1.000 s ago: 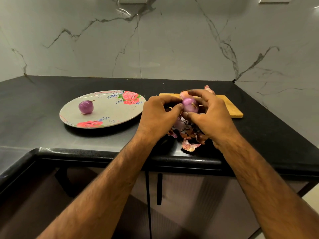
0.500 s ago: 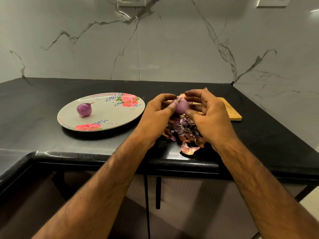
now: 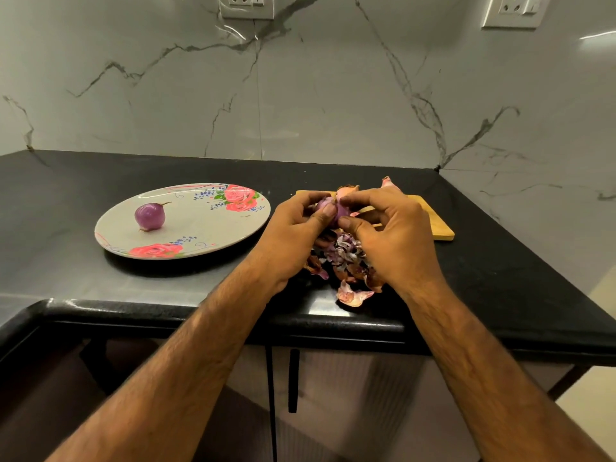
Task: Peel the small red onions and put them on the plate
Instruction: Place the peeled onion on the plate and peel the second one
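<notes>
Most of 1 onion (image 3: pixel 341 213) hides, pinched between left hand (image 3: pixel 293 235) and right hand (image 3: pixel 396 236).

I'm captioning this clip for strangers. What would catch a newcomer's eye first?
The left hand and right hand meet over the black stone counter, both pinching a small purple-red onion above a heap of torn papery onion skins. Left of them, one glossy purple onion lies on a round rose-patterned plate.
</notes>
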